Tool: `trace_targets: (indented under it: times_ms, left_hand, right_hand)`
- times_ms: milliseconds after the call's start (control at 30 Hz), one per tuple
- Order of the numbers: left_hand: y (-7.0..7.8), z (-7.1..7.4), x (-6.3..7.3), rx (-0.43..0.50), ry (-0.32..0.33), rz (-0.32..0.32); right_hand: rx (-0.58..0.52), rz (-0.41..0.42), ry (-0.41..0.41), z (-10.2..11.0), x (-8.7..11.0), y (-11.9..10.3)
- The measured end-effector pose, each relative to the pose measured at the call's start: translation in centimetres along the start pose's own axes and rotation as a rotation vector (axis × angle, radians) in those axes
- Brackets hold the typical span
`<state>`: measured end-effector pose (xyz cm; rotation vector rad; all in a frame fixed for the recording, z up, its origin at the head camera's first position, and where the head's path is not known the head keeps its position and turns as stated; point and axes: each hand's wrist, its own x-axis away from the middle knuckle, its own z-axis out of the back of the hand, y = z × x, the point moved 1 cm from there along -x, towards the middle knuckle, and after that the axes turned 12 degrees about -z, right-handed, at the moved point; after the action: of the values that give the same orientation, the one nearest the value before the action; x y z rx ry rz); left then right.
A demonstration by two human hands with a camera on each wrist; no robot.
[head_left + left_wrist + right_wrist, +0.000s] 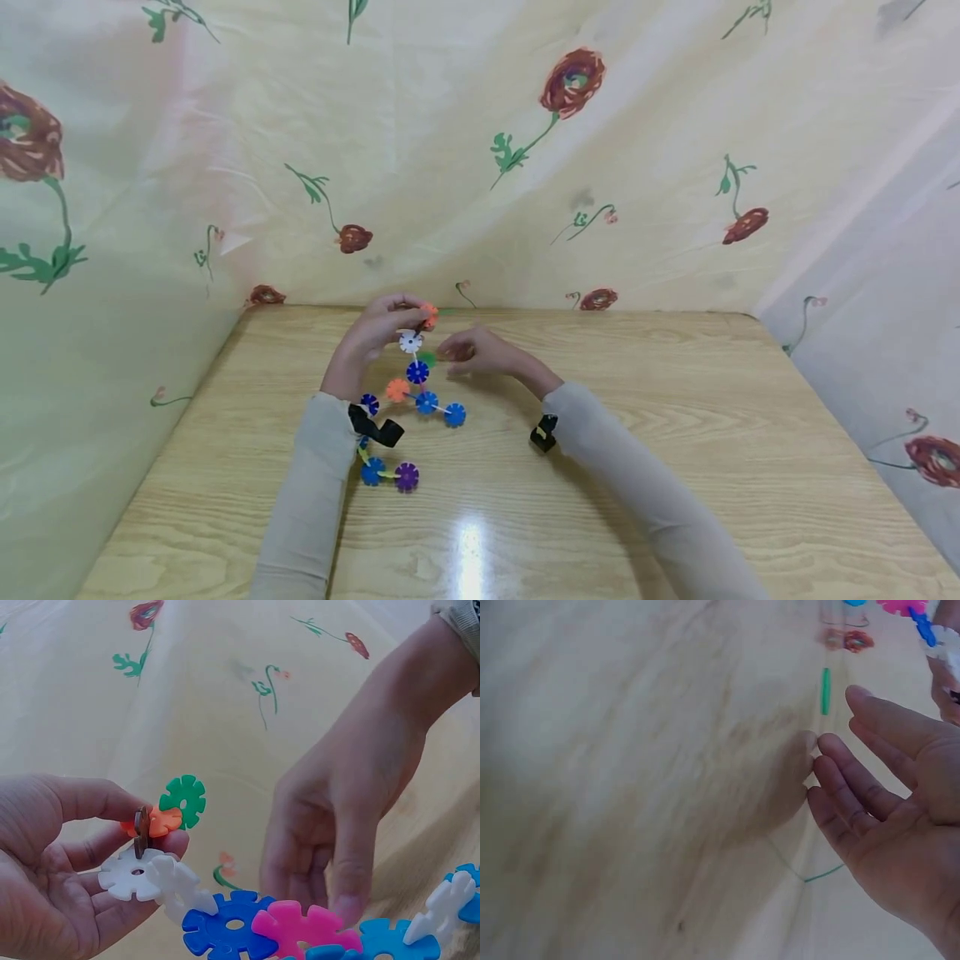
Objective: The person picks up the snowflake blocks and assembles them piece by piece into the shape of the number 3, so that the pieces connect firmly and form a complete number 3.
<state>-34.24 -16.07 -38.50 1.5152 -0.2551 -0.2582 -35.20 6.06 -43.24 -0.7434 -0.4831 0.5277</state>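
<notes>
My left hand [384,323] pinches the upper end of a chain of interlocking plastic flower discs, at a brown disc [141,832] and an orange disc [165,821]. A green disc [182,801] stands out from the orange one. Below hang white [410,342], dark blue [417,372], pink [296,928] and blue [427,403] discs, with another orange disc [397,390] on a side branch. My right hand [487,350] is beside the chain, fingers loosely bent and holding nothing. A blurred green disc [427,358] shows near its fingertips, edge-on as a green strip [826,691] in the right wrist view.
On the wooden table [675,467], more joined discs, blue [372,472] and purple [407,477], lie by my left forearm, which partly hides them. A flowered cloth [450,150] hangs behind the table's far edge and along the sides.
</notes>
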Motion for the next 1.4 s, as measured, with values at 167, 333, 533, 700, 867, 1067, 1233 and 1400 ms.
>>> trace_targets:
  times_ms: [167,333,533,700,867,1067,1233,1400]
  left_hand:
    - [0.0,0.0,-0.1,-0.002,0.004,0.004]
    - [-0.3,0.0,-0.2,0.000,-0.002,0.004]
    - [-0.5,-0.3,-0.2,0.004,-0.006,-0.006]
    - [-0.6,-0.4,-0.3,0.003,-0.008,-0.008]
    - [-0.6,-0.3,-0.3,0.005,-0.016,-0.010]
    - [-0.6,-0.5,-0.2,0.010,-0.037,-0.015]
    - [-0.7,-0.7,-0.3,0.030,-0.052,-0.010]
    - [-0.9,-1.2,-0.5,0.047,-0.069,-0.003]
  right_hand:
    - [0.084,-0.005,-0.029,-0.3,-1.1,-0.6]
    - [0.168,0.059,-0.085,-0.4,-1.6,-1.2]
    - [0.245,0.053,-0.081,-0.7,-1.7,-1.5]
    - [0.284,0.075,-0.043,-0.6,-1.7,-1.4]
    - [0.258,-0.013,-0.020,-0.5,-1.3,-1.0]
    - [0.202,-0.109,-0.012,-0.2,-0.5,-0.8]
    - [0.131,-0.147,-0.017,-0.2,0.4,-0.4]
    - [0.069,-0.164,0.021,0.0,1.4,0.4]
